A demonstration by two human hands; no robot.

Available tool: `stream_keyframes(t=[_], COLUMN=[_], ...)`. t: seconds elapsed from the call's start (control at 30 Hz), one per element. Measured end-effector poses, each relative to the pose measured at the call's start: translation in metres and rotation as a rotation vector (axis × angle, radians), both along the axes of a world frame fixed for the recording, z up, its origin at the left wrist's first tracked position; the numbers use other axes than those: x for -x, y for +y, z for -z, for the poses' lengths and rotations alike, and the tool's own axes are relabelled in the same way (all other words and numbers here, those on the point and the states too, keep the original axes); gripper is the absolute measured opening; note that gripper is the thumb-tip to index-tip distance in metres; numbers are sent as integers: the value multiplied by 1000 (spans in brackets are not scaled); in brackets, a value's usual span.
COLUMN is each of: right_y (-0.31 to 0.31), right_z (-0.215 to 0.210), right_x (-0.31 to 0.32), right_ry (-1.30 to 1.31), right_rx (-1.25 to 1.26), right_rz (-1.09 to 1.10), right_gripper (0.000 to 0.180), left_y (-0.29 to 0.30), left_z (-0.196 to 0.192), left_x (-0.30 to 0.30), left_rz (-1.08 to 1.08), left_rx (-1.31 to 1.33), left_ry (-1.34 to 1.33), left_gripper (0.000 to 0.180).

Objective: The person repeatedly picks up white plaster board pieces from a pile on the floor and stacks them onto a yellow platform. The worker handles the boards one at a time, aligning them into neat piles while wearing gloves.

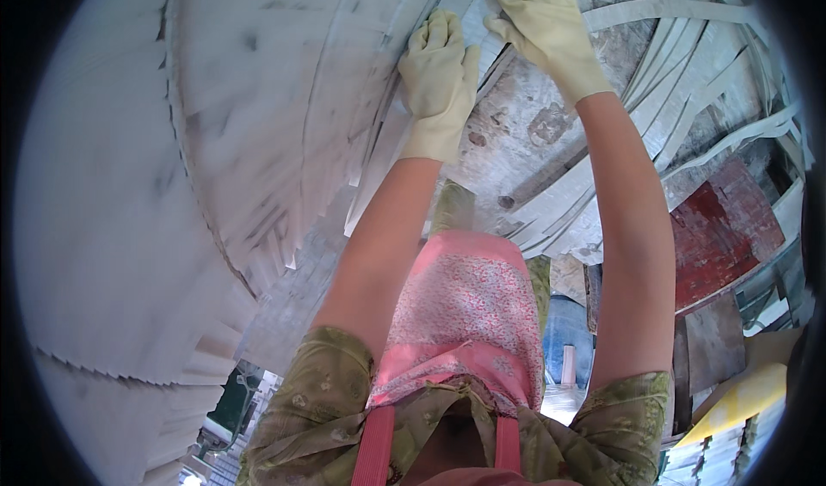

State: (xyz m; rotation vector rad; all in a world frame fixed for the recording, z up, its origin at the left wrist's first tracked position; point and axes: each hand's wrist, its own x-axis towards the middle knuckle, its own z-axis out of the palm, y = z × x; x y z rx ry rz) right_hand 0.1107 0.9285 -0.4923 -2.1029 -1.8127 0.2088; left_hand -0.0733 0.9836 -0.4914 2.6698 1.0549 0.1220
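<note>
Both my hands wear cream rubber gloves and reach to the far side of the work surface. My left hand (437, 80) has its fingers curled down at a long pale strip (478, 13), its thumb lying along the side; the fingertips' grip is partly hidden. To its right, my right hand (540, 32) lies with fingers stretched out and thumb apart, over the right side of the same strip. Nothing shows inside the right palm. Beneath and beside the hands is a stained, whitish worktop (525, 129).
Large stacks of thin pale sheets (249, 90) with ragged edges fill the left. Long narrow off-cut strips (654, 90) lie loosely tangled on the right. A worn red board (727, 232) and a yellow piece (740, 404) are at the lower right. A pink apron (469, 314) hangs against the worktop's near side.
</note>
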Motion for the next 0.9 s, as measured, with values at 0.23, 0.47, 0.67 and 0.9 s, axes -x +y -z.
stream_keyframes(t=[0.23,0.47,0.67,0.9], right_y=[6,5,4,2], right_z=[-4,8,10,1], right_x=[-3,-4,5,10], right_ry=[-58,-97,-44,78], right_rx=[22,-47,13,-82], right_rz=[3,-4,49,128], right_gripper=[81,73,70,74], left_y=[0,3,2,-1], left_z=[-11,-18,-18,-26], left_x=[-5,-3,5,3], left_rz=[34,103,130,114], left_rx=[-34,32,-97,-11], left_ry=[202,358,299,404], left_gripper=[52,57,55,55])
